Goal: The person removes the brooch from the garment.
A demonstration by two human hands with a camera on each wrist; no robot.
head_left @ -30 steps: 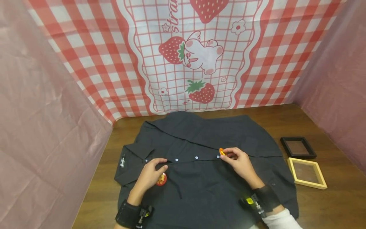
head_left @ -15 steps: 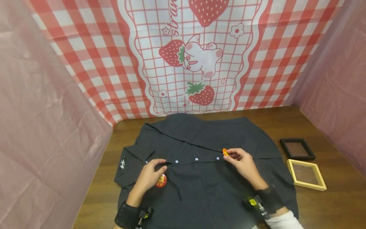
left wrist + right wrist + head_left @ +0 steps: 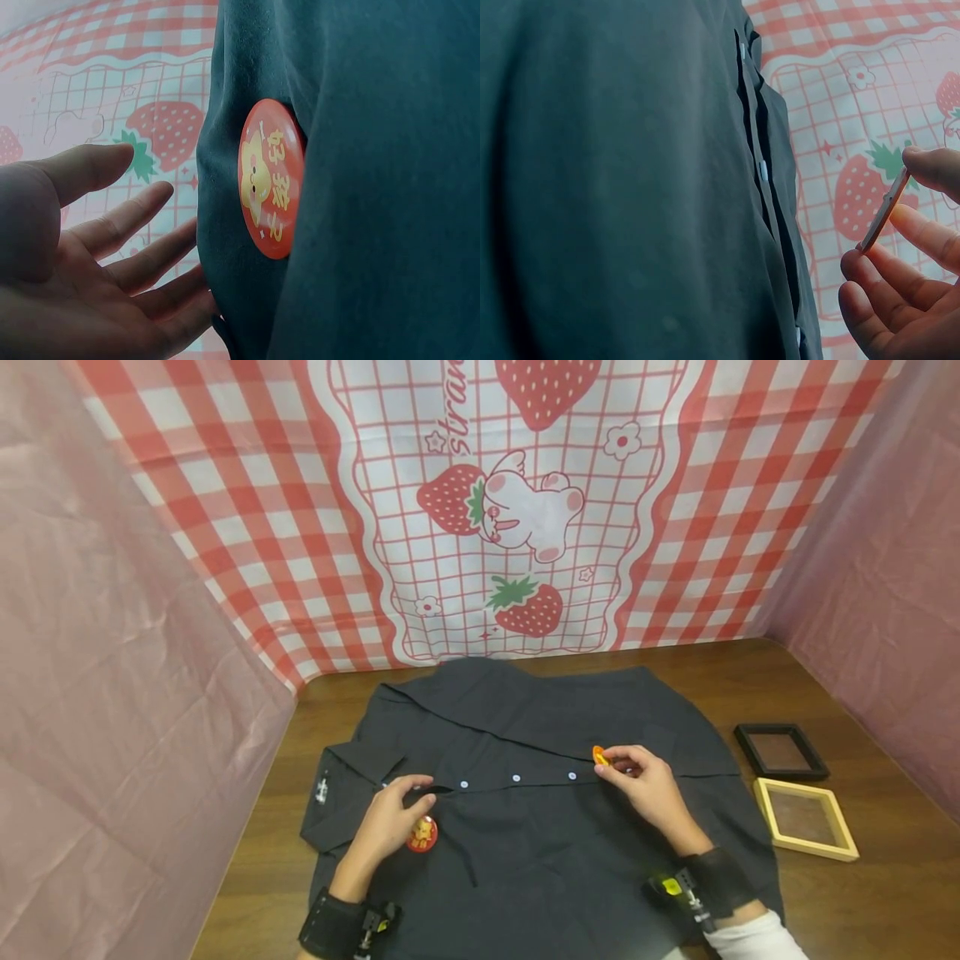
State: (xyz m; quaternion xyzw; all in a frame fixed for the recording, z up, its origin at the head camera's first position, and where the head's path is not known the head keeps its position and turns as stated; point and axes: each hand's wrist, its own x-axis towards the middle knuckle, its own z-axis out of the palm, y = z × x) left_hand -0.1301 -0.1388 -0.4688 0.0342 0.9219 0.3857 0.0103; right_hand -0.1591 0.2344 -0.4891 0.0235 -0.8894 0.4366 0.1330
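Observation:
A dark grey collared shirt [image 3: 525,852] lies spread out, its collar to the left and white buttons along the placket. Pinned or resting on it is a round red badge [image 3: 271,180] with a yellow cartoon figure and lettering. My left hand [image 3: 390,817] hovers beside that badge, fingers loosely extended and holding nothing; its fingertips come close to the shirt's edge, and contact is unclear. Between thumb and fingertips my right hand [image 3: 645,787] pinches an orange badge [image 3: 598,756] above the shirt. The right wrist view shows this badge [image 3: 885,210] edge-on, tilted.
To the right on the wooden table [image 3: 885,827] lie a black frame [image 3: 813,756] and a pale yellow frame [image 3: 813,852]. A strawberry-patterned checked cloth [image 3: 292,527] hangs behind. Pink cloths [image 3: 135,693] line both sides.
My right hand has shifted a little to the right with the orange badge, away from the shirt button beside it. The left hand has stayed almost still.

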